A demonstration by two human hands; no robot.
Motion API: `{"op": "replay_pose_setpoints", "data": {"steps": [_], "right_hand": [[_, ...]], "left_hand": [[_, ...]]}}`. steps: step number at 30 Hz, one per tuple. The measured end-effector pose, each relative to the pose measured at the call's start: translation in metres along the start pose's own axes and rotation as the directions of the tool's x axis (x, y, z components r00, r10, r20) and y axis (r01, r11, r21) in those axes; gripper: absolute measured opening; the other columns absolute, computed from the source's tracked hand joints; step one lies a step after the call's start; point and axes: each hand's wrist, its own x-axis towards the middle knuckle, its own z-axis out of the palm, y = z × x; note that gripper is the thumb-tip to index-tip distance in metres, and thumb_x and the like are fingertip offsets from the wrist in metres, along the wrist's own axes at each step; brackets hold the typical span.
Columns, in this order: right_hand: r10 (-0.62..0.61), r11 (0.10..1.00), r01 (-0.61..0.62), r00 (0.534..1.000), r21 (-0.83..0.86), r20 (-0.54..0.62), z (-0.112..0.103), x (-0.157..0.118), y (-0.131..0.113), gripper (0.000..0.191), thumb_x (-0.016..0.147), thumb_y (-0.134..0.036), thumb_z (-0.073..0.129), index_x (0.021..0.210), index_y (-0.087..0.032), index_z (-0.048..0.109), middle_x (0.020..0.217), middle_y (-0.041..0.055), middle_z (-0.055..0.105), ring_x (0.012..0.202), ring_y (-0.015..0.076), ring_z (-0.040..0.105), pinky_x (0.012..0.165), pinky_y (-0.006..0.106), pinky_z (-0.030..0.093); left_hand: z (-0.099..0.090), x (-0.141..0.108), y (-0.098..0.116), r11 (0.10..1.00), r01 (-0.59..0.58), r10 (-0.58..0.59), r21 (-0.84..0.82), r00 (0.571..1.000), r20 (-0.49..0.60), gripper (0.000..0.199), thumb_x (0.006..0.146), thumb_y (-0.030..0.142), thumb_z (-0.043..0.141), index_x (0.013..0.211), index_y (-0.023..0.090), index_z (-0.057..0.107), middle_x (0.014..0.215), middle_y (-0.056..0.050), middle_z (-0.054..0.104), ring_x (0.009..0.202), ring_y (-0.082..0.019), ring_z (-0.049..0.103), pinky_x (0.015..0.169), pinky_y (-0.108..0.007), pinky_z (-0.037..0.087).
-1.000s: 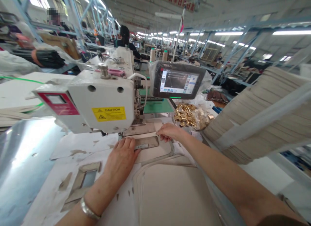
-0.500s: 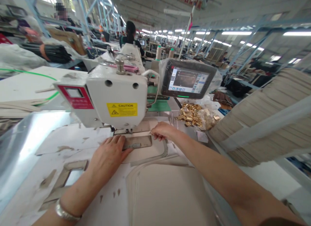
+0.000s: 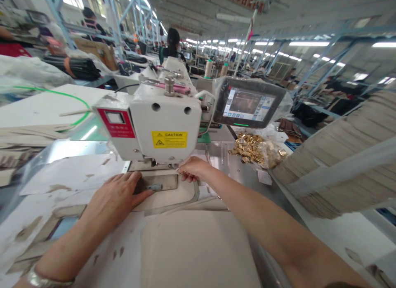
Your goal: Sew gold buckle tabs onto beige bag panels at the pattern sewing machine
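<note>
My left hand (image 3: 119,197) lies flat, thumb spread, on the left end of a flat brownish rectangular plate (image 3: 168,182) with a small greyish-green piece on it. Under the plate is a beige rounded panel (image 3: 182,195) with a grey edge. At the plate's right end, my right hand (image 3: 193,168) is closed in a pinch; what its fingertips hold is too small to make out. Just behind both hands stands the white head of a sewing machine (image 3: 167,114) with a yellow caution label. Its needle area is partly hidden.
A stack of beige panels (image 3: 198,246) lies in front. Gold metal pieces (image 3: 249,147) are heaped at right, below a touchscreen (image 3: 249,102). A brown frame (image 3: 51,226) lies by my left forearm. A wrapped beige roll (image 3: 340,156) leans at right. Other people sit farther back.
The plate and beige panel, with both my hands, have shifted left relative to the machine head. The camera view has also shifted a little. Both hands keep about the same pose.
</note>
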Motion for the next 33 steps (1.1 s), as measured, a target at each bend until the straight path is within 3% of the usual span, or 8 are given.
{"op": "replay_pose_setpoints", "data": {"steps": [4,8,17,24,33], "right_hand": [[0.001,1.000,-0.001,1.000,0.000,-0.012,-0.002,0.004,-0.005,0.018,0.079,-0.012,0.059,0.061,-0.013,0.056,0.043,-0.0021,0.057,0.032,0.0075,0.048,0.032,0.016,0.032],[0.037,0.999,-0.037,0.999,-0.014,-0.011,-0.016,0.000,-0.001,0.022,0.083,-0.014,0.058,0.062,-0.013,0.056,0.044,-0.0023,0.057,0.032,0.0072,0.048,0.033,0.017,0.034],[0.075,0.995,-0.074,0.997,0.066,-0.008,-0.049,-0.008,0.025,0.020,0.086,-0.013,0.055,0.066,-0.014,0.054,0.046,-0.0024,0.059,0.032,0.0077,0.049,0.034,0.017,0.035],[0.083,0.992,-0.078,0.996,0.101,-0.044,-0.074,-0.010,0.046,0.015,0.081,-0.013,0.060,0.067,-0.015,0.054,0.047,-0.0014,0.061,0.033,0.0088,0.049,0.034,0.018,0.036],[0.063,0.987,-0.052,0.995,0.151,-0.071,-0.099,-0.011,0.072,0.012,0.080,-0.014,0.060,0.069,-0.014,0.056,0.049,-0.0013,0.062,0.033,0.0083,0.050,0.036,0.017,0.038]], "left_hand": [[0.002,0.006,-0.003,1.000,-0.014,0.014,-0.018,1.000,-0.013,0.041,0.090,0.057,0.041,0.097,0.019,0.054,0.096,-0.012,0.068,0.092,-0.031,0.064,0.085,-0.045,0.049],[0.005,0.012,0.009,0.998,-0.047,0.047,-0.031,0.999,-0.029,0.037,0.090,0.051,0.044,0.098,0.018,0.058,0.095,-0.011,0.069,0.094,-0.030,0.064,0.087,-0.044,0.049],[0.011,0.017,0.034,0.973,-0.162,0.155,-0.162,0.986,-0.052,0.033,0.092,0.035,0.046,0.114,0.017,0.061,0.128,-0.011,0.064,0.115,-0.024,0.061,0.110,-0.044,0.040],[0.009,0.016,0.063,0.947,-0.264,0.246,-0.184,0.962,-0.116,0.030,0.091,0.025,0.044,0.111,0.015,0.064,0.116,-0.012,0.070,0.110,-0.024,0.064,0.106,-0.044,0.046],[-0.003,0.009,0.109,0.897,-0.288,0.283,-0.334,0.957,-0.063,0.025,0.093,0.024,0.043,0.097,0.018,0.066,0.100,-0.010,0.070,0.096,-0.024,0.066,0.088,-0.042,0.055]]}}
